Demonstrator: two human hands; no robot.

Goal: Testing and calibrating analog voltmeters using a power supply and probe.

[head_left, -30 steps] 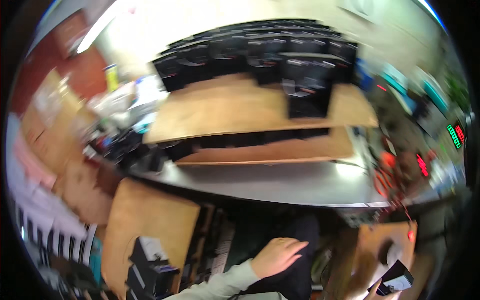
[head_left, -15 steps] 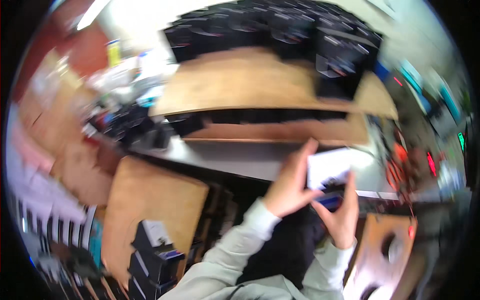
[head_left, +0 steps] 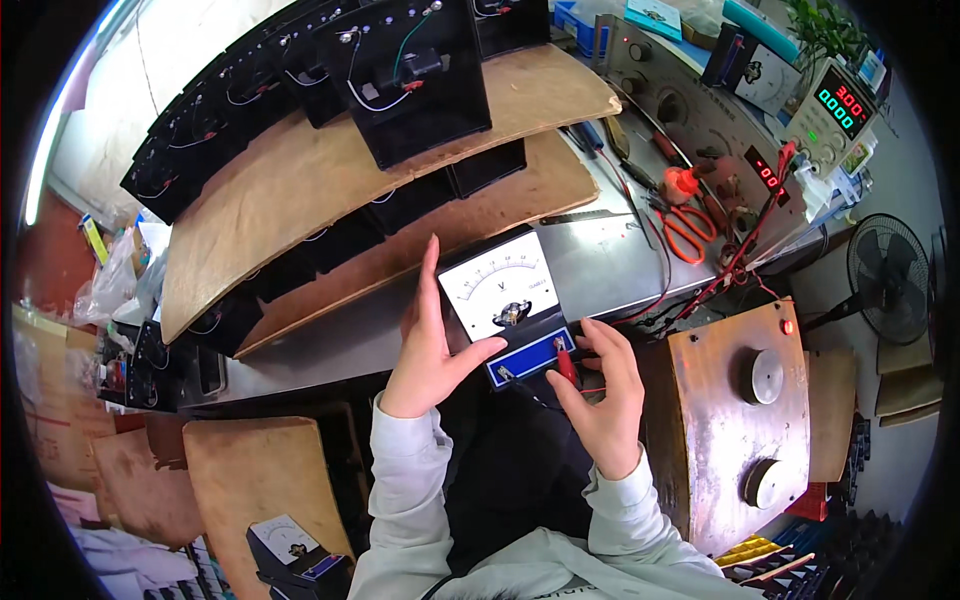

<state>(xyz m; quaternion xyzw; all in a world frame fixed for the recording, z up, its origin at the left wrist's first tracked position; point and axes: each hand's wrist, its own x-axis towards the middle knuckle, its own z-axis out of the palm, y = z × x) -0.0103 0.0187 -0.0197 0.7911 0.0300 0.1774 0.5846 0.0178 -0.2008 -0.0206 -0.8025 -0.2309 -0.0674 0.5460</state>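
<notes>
A panel voltmeter (head_left: 503, 283) with a white dial, black body and blue terminal strip is tilted at the near edge of the metal bench. My left hand (head_left: 425, 345) grips its left side, fingers stretched along the edge and thumb across the lower front corner. At the strip's right terminal is a red alligator clip (head_left: 567, 367), held between the thumb and fingers of my right hand (head_left: 608, 395). A black lead (head_left: 528, 392) runs to the left terminal; its clip is partly hidden in shadow.
Black meter cases (head_left: 410, 85) with wires stand on curved wooden boards (head_left: 400, 190) behind. To the right are orange-handled scissors (head_left: 690, 235), a lit power supply (head_left: 832, 108), and a wooden box with metal knobs (head_left: 745, 420). Another meter (head_left: 290, 545) lies at lower left.
My view has swung to the right and sharpened. The voltmeter, blurred in both hands before, now stands at the bench edge with its dial facing me, and my right hand is at the red clip.
</notes>
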